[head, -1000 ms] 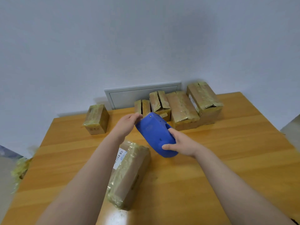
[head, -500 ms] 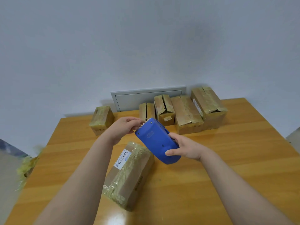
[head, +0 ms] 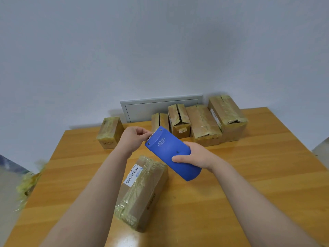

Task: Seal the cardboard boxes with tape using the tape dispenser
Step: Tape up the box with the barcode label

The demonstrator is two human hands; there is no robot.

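Note:
My right hand (head: pixel 195 155) grips the rounded end of a blue tape dispenser (head: pixel 169 150), held tilted above the wooden table (head: pixel 249 184). At the dispenser's toothed front edge, my left hand (head: pixel 134 139) pinches with thumb and fingers; the tape end itself is too thin to make out. Below both hands lies a long cardboard box (head: pixel 144 191) covered in yellowish tape, with a barcode label on its far end. Several more boxes (head: pixel 204 122) with open or loosely taped flaps stand in a row at the table's back edge.
A small taped box (head: pixel 110 132) sits alone at the back left. A grey wall panel (head: pixel 158 106) is behind the row of boxes. A clump of crumpled yellowish tape (head: pixel 26 186) hangs at the table's left edge.
The dispenser has risen slightly and tipped so its toothed edge faces up-left. My left hand's fingers have closed into a pinch at that edge.

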